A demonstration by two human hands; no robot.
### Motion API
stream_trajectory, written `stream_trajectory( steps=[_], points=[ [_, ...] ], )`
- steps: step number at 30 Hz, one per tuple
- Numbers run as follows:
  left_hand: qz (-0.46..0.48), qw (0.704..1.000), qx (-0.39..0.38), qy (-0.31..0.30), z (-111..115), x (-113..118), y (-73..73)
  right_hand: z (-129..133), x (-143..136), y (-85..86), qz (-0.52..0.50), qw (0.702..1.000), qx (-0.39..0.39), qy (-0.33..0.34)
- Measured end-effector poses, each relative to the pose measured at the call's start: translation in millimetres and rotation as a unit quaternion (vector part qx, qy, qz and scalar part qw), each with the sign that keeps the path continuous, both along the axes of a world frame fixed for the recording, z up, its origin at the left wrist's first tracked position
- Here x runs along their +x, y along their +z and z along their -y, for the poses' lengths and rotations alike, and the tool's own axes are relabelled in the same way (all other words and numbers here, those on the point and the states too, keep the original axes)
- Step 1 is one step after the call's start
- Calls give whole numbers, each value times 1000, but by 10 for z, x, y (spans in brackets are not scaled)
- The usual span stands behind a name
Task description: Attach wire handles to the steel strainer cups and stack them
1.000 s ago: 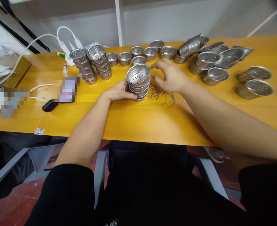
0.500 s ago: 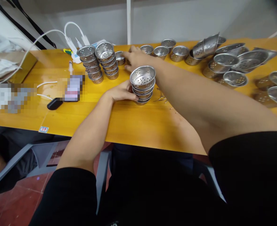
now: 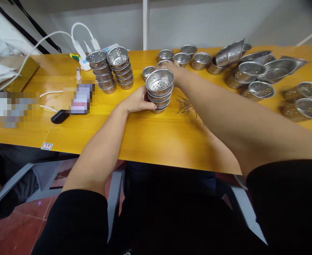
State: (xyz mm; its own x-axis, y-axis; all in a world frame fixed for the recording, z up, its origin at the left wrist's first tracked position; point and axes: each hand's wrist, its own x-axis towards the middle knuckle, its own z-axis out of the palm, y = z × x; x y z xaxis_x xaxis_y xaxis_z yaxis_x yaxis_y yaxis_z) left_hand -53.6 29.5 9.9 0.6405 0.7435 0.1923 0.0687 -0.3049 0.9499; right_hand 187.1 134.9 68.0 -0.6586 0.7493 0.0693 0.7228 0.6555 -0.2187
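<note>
My left hand (image 3: 140, 101) is closed round the left side of a stack of perforated metal cups (image 3: 160, 83), its thumb across the lower rims. The stack stands upright on the table in front of me. Behind it, my right hand (image 3: 174, 68) is curled at another perforated cup (image 3: 164, 63), whose rim shows past the fingers. Some of those fingers are hidden by the stack. A single small cup (image 3: 148, 72) stands just left of that one. Bent thin wire pieces (image 3: 185, 106) lie in a loose heap beneath my right forearm.
Two tall cup stacks (image 3: 119, 65) stand at the back left. More loose cups (image 3: 201, 61) line the back, with tilted perforated metal pieces (image 3: 275, 69) on the right. A phone (image 3: 81, 99), a black object (image 3: 59, 116) and white cables (image 3: 50, 35) lie left on the yellow table (image 3: 150, 141).
My right hand has moved right, from the small cup beside the tall stacks to a cup behind my stack. That small cup now stands farther right. My left hand keeps its hold.
</note>
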Motion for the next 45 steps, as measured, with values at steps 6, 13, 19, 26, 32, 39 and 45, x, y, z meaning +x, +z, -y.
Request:
stream_trajectory(
  steps=[6, 13, 19, 26, 32, 39, 45],
  points=[
    [-28, 997, 18, 67, -1, -36, 66, 525, 803, -269, 14, 994, 71, -88],
    [-83, 948, 62, 301, 25, 38, 161, 1050, 1356, -410, -12, 993, 75, -96],
    [-53, 884, -58, 460, 94, 230, 283, 1323, 1413, -327, -32, 991, 61, -111],
    [-46, 917, -128, 374, 380, 424, 576, 1379, 1416, -324, -39, 990, 53, -123],
    [19, 947, -188, 259, 496, 474, 570, 1405, 1435, -314, -41, 990, 55, -123],
    [10, 946, -172, 273, 364, 404, 399, 1408, 1470, -346, -58, 989, 64, -121],
    [-5, 955, -127, 269, 285, 357, 293, 1357, 1486, -395, -87, 986, 80, -117]
  ],
)
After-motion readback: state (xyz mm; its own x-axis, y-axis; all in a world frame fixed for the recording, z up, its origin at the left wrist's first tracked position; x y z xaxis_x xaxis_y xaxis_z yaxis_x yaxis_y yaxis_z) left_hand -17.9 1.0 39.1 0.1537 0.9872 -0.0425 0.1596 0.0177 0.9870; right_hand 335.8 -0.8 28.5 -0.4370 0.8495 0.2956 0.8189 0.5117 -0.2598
